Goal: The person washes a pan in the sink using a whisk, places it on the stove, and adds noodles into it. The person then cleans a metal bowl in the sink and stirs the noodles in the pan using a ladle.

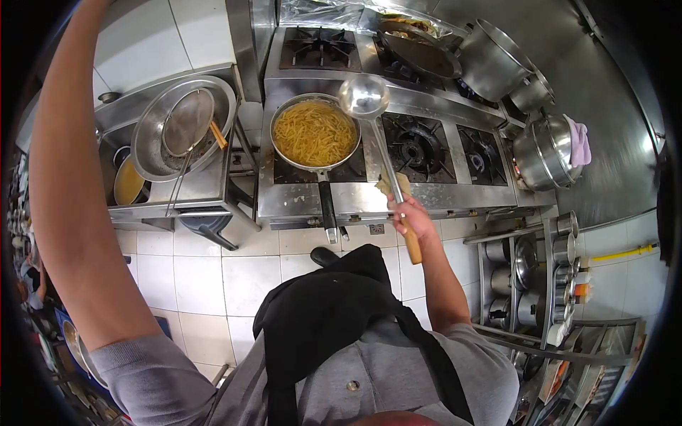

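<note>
My right hand [414, 216] is closed around the handle of a long steel ladle [364, 96], near its wooden end. The ladle's bowl hangs above the stove, just beyond the right rim of a frying pan [324, 169]. Thin yellow strips [315, 133], perhaps noodles or cut potato, fill the pan, which sits on a front burner with its black handle toward me. A beige cloth [393, 184] lies at the stove's front edge, right by my right hand. My left arm reaches up past the top left of the view, and its hand is out of sight.
To the left, a steel basin [226, 96] holds a mesh strainer [188, 122] and chopsticks [217, 135]. A pan of yellow liquid [129, 182] stands beside it. At the back right are a dark wok [419, 57] and a large pot [490, 64]. A pot rack [550, 284] stands to the right.
</note>
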{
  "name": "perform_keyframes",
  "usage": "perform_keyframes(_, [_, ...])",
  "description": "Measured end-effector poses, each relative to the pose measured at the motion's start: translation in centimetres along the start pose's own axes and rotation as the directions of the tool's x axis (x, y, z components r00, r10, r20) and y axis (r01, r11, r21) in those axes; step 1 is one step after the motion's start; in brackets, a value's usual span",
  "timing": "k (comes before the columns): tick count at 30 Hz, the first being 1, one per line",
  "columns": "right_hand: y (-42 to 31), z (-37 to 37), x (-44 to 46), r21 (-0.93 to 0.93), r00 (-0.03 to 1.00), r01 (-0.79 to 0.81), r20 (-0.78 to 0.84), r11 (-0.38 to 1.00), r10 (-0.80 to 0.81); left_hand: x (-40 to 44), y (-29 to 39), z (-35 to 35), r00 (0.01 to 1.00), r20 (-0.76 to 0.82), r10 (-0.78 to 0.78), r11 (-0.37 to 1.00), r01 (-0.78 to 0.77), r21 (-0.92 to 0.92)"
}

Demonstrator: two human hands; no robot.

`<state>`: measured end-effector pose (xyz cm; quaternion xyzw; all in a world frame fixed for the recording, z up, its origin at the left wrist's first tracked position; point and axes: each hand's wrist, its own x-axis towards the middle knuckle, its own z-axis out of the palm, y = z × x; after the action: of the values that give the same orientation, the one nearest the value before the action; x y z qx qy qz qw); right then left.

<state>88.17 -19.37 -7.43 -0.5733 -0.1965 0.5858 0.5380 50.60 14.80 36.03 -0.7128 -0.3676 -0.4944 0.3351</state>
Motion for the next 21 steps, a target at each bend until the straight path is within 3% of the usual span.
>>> perform_keyframes(1, [-0.3, -0.8, 0.2, 0.193, 0.999, -0.04, 0.022, 0.98, 0.036, -0.1, 0.0, 0.1, 1.0, 0.0, 0.001, 1.0, -0.001, -0.003])
perform_keyframes(5, [-2.0, -2.3, 1.3, 0.359, 0.999, -0.03, 0.03, 0.933, 0.021, -0.1, 0.2, 0.1, 0.999, -0.042, -0.003, 1.0, 0.002, -0.002])
perform_keyframes(10, [-3.3, -6.6, 6.7, 0.128, 0.98, 0.004, -0.196, 0.992, 0.022, 0.0, 0.4, 0.0, 1.0, -0.026, -0.01, 1.0, 0.01, -0.011])
perform_keyframes(13, [-2.4, -10.3, 8.6, 0.106, 0.985, -0.014, -0.17, 0.994, 0.032, 0.9, -1.2, 1.3, 0.998, 0.018, -0.053, 0.995, 0.054, -0.082])
perform_keyframes(15, [-0.6, -12.9, 9.7, 0.048, 0.983, -0.036, -0.178, 0.998, 0.044, 1.8, -2.8, 2.4, 0.986, 0.162, -0.042, 0.999, 0.041, 0.007])
perform_keyframes(17, [1.1, -14.0, 10.5, -0.277, 0.856, -0.151, -0.517, 0.949, -0.015, 1.7, -3.0, 2.6, 0.99, 0.14, -0.035, 0.999, 0.034, 0.009])
perform_keyframes(18, [4.1, -16.7, 12.6, -0.498, 0.763, -0.135, -0.603, 0.857, -0.23, 1.6, -2.9, 2.6, 0.993, 0.118, -0.031, 1.0, 0.03, 0.009])
perform_keyframes(19, [4.2, -17.2, 12.1, -0.496, 0.762, -0.136, -0.606, 0.858, -0.229, 1.5, -3.2, 2.8, 0.993, 0.118, -0.03, 1.0, 0.029, 0.006])
perform_keyframes(21, [4.3, -18.5, 11.6, -0.928, 0.835, -0.201, -0.329, 0.314, -0.44, 1.4, -3.4, 3.2, 0.997, -0.032, 0.072, 0.997, -0.072, 0.011])
